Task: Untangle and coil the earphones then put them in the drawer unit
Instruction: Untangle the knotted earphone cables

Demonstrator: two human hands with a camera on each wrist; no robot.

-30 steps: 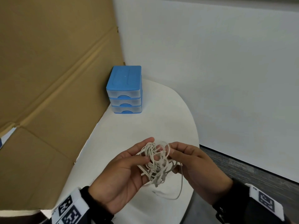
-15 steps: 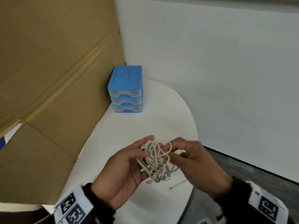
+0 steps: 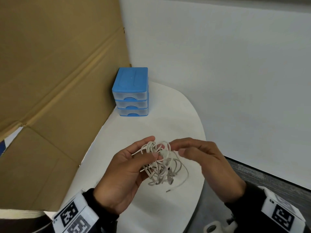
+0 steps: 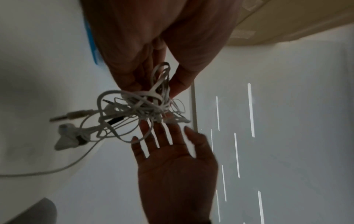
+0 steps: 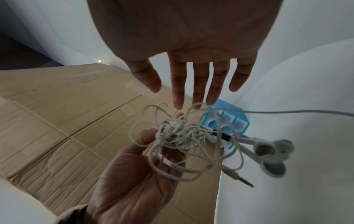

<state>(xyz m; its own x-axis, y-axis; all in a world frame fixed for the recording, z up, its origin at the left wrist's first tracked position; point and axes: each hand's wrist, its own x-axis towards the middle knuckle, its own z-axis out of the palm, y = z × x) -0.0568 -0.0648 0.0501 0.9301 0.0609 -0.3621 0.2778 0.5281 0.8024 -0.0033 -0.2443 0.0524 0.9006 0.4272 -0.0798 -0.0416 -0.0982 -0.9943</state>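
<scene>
A tangled bunch of white earphones [image 3: 159, 165] hangs above the white table [image 3: 151, 212]. My left hand [image 3: 133, 165] pinches it between thumb and fingers. My right hand [image 3: 198, 153] is just right of it, fingers straight and spread, with the fingertips [image 5: 178, 103] at the top loops and gripping nothing. In the right wrist view the earphones [image 5: 182, 136] show earbuds [image 5: 268, 154] and a jack plug [image 5: 239, 177] dangling from the bunch. In the left wrist view a loose cable end trails off from the earphones [image 4: 141, 106]. The blue drawer unit [image 3: 130, 93] stands at the table's far left with all three drawers closed.
A large cardboard sheet [image 3: 50, 81] leans along the table's left side, right beside the drawer unit. A white wall [image 3: 218, 64] stands behind and to the right. The table's rounded edge drops to a dark floor [image 3: 269, 180] on the right.
My right hand has let go of the tangle and spread its fingers. My left hand keeps its hold, and a jack end now dangles lower over the table.
</scene>
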